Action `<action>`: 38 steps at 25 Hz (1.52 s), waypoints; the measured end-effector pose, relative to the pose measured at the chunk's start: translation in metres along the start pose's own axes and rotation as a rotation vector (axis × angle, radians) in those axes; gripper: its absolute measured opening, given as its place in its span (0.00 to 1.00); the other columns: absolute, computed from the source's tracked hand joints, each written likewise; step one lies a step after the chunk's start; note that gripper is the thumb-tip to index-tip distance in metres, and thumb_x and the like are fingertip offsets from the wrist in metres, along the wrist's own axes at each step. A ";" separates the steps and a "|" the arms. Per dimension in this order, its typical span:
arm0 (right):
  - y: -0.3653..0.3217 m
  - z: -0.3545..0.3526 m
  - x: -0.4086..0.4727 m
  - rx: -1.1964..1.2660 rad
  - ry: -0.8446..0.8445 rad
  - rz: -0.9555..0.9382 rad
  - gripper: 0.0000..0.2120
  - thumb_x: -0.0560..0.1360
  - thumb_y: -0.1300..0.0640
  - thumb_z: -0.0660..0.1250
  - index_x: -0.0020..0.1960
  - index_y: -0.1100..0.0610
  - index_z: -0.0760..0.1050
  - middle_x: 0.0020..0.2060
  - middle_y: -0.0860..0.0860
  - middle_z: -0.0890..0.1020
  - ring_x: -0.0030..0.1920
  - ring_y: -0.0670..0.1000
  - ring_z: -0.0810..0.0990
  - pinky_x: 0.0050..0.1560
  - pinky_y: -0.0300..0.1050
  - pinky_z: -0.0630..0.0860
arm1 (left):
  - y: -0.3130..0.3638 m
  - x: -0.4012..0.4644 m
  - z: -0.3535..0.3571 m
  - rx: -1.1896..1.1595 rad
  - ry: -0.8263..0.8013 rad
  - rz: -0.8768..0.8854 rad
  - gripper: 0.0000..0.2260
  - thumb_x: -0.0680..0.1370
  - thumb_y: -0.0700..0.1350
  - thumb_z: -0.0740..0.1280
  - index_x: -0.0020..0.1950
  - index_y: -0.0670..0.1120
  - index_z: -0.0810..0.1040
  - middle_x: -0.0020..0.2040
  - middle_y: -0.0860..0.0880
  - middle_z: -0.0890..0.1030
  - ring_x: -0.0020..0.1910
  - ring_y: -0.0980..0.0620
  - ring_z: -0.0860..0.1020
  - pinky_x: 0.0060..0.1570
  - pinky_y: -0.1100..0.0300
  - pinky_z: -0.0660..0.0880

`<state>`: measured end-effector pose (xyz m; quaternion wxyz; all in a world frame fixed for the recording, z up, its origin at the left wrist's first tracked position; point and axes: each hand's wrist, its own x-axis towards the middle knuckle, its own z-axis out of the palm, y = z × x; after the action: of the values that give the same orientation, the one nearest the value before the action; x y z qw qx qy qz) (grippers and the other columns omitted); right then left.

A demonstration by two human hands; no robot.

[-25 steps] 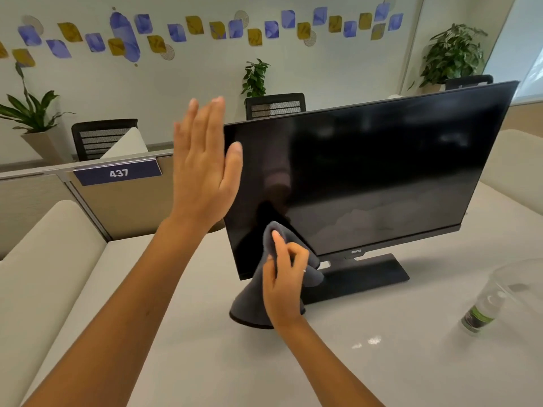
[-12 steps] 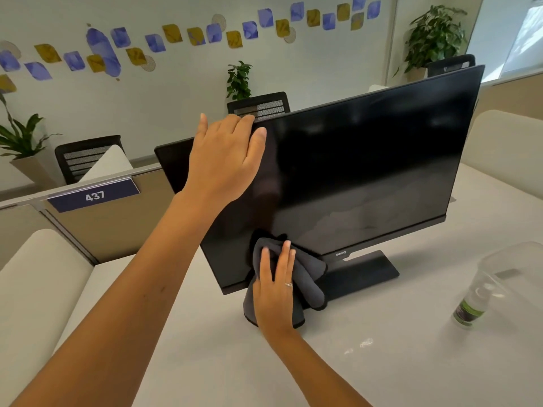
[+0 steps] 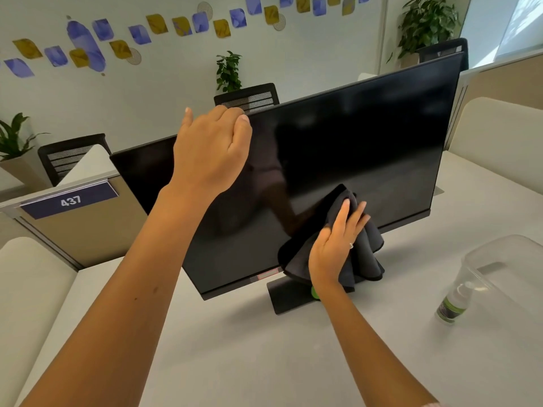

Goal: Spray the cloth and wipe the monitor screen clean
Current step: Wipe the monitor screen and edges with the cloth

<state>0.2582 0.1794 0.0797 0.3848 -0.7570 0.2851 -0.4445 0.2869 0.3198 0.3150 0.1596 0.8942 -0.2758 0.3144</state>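
Monitor standing on counter, braced at its top edge by left hand, fingers curled over. Cloth pressed flat-fingered by right hand against monitor's lower part. Best wiped in overlapping strokes, light pressure, brace held firm.

Left hand hooked over the top edge of the wide black flat-screen monitor, fingers curled behind it. Right hand flat, pressing a dark grey microfibre cloth against the lower screen. Small clear spray bottle with green label upright on the pale bench, beside a clear plastic tub.
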 end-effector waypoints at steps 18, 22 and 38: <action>0.002 0.004 -0.080 -0.236 -0.365 -0.534 0.36 0.68 0.63 0.72 0.72 0.50 0.61 0.72 0.62 0.59 0.71 0.65 0.59 0.62 0.50 0.69 | 0.017 0.008 -0.011 -0.085 -0.140 -0.173 0.17 0.76 0.46 0.45 0.35 0.44 0.68 0.34 0.50 0.73 0.39 0.49 0.72 0.72 0.44 0.50; 0.012 -0.013 -0.058 -0.256 -0.308 -0.327 0.39 0.66 0.62 0.75 0.72 0.52 0.59 0.71 0.63 0.59 0.69 0.66 0.66 0.61 0.46 0.66 | 0.029 0.013 -0.005 -0.065 -0.166 -0.168 0.19 0.77 0.46 0.45 0.40 0.39 0.70 0.36 0.47 0.74 0.40 0.48 0.72 0.72 0.44 0.47; 0.071 -0.048 0.085 0.017 0.023 0.082 0.27 0.78 0.66 0.56 0.75 0.57 0.54 0.75 0.59 0.56 0.73 0.62 0.59 0.61 0.48 0.72 | 0.094 0.042 0.038 0.070 -0.259 -0.020 0.21 0.81 0.50 0.44 0.73 0.49 0.61 0.67 0.49 0.71 0.68 0.47 0.65 0.71 0.39 0.39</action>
<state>0.2471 0.0593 0.0739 0.4057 -0.7363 0.3166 -0.4395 0.2766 0.2114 0.3242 0.0944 0.9351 -0.2739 0.2041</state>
